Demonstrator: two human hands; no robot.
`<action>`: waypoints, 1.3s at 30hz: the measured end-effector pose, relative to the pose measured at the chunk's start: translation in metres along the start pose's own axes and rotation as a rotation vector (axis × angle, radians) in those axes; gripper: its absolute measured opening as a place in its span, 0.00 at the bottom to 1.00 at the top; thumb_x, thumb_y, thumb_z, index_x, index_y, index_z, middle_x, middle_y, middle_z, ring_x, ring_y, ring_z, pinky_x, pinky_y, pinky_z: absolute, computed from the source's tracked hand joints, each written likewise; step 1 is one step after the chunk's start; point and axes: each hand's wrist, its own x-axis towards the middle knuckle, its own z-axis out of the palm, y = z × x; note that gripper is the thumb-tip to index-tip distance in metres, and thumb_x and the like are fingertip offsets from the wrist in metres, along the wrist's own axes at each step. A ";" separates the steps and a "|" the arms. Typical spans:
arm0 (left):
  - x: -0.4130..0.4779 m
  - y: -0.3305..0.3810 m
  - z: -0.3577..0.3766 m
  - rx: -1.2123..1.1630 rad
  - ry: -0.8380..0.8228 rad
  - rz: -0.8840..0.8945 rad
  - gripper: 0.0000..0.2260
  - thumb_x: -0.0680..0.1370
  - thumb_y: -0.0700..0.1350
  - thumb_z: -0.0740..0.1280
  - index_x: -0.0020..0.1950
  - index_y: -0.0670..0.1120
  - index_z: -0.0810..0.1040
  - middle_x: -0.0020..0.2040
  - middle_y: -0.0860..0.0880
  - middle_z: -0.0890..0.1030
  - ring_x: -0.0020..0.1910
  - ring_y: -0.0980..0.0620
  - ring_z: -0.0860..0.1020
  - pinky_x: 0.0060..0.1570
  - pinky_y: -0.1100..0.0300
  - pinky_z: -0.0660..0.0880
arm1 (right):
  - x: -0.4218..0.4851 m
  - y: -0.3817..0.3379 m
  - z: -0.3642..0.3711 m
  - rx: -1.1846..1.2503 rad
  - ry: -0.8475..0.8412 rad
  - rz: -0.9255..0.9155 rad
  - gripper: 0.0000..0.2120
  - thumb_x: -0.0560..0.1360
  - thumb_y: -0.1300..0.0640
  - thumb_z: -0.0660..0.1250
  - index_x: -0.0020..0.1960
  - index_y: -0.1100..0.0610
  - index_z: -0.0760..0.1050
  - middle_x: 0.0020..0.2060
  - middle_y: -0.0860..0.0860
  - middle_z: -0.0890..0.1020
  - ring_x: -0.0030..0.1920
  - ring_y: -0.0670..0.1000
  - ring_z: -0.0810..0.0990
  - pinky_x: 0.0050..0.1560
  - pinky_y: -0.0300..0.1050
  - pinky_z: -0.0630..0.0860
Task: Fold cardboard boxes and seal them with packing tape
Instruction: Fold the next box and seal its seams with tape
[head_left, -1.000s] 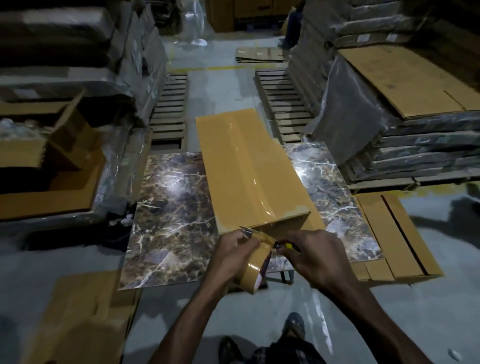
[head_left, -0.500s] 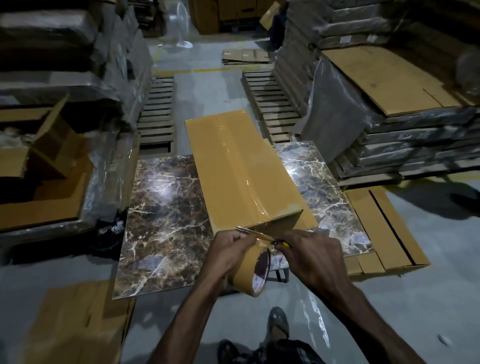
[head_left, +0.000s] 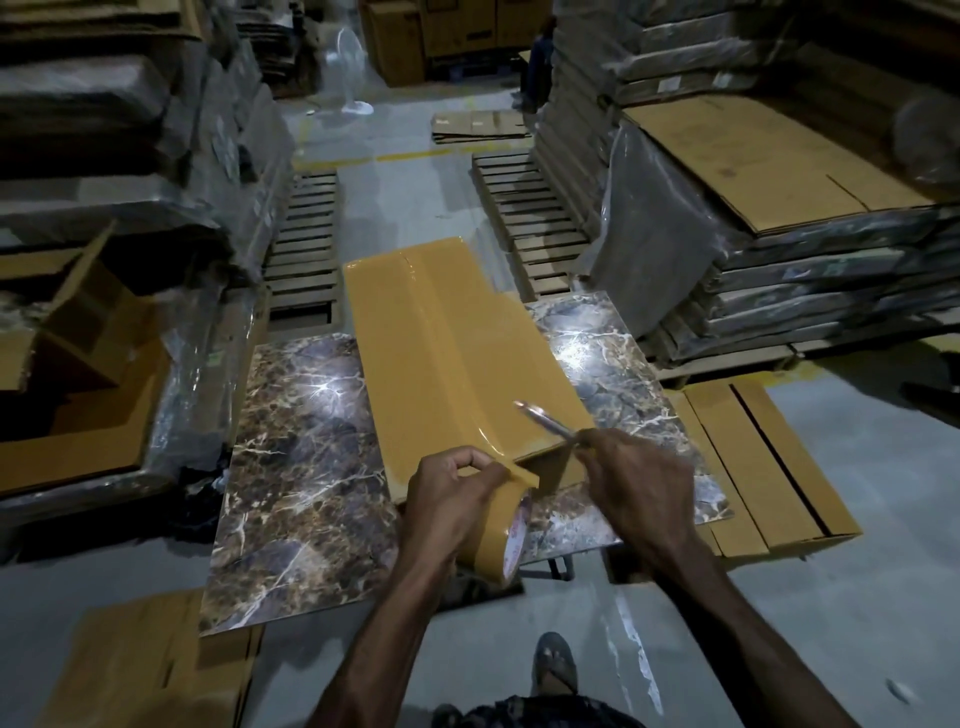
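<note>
A long flat cardboard box (head_left: 441, 353), glossy with brown tape over its top, lies lengthwise on a marble-patterned table top (head_left: 296, 467). My left hand (head_left: 447, 499) grips a roll of brown packing tape (head_left: 501, 540) at the box's near end; a strip of tape runs from the roll up onto the box. My right hand (head_left: 639, 488) holds a thin metal blade (head_left: 545, 421), its tip pointing up and left over the box's near right corner.
Wrapped stacks of flat cardboard (head_left: 779, 218) rise on the right, more stacks (head_left: 104, 156) on the left. Wooden pallets (head_left: 306, 244) lie beyond the table. Flat cardboard (head_left: 753, 462) sits right of the table and another sheet (head_left: 145, 670) at lower left. My foot (head_left: 556, 665) is below.
My right hand has lifted the blade up and to the right, away from the tape strip. The roll in my left hand has dropped slightly lower.
</note>
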 end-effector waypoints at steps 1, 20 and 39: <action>-0.001 0.000 0.001 0.023 0.013 0.014 0.07 0.75 0.48 0.75 0.38 0.50 0.84 0.36 0.50 0.86 0.36 0.49 0.80 0.40 0.58 0.72 | 0.006 0.019 0.004 0.032 0.017 0.100 0.04 0.79 0.51 0.72 0.53 0.46 0.84 0.35 0.45 0.83 0.26 0.45 0.74 0.27 0.37 0.70; -0.019 -0.003 0.019 0.102 0.102 0.135 0.13 0.79 0.53 0.74 0.37 0.49 0.84 0.36 0.50 0.85 0.42 0.45 0.84 0.43 0.52 0.75 | 0.003 0.169 0.182 0.478 -0.450 0.868 0.07 0.69 0.53 0.80 0.36 0.49 0.83 0.44 0.57 0.87 0.50 0.60 0.85 0.52 0.51 0.81; -0.018 -0.015 0.018 0.356 0.185 0.158 0.14 0.80 0.55 0.70 0.37 0.52 0.83 0.34 0.56 0.83 0.35 0.58 0.81 0.40 0.52 0.77 | 0.005 -0.013 0.038 1.296 -0.692 0.199 0.26 0.69 0.32 0.76 0.60 0.46 0.85 0.54 0.44 0.87 0.57 0.45 0.85 0.58 0.47 0.81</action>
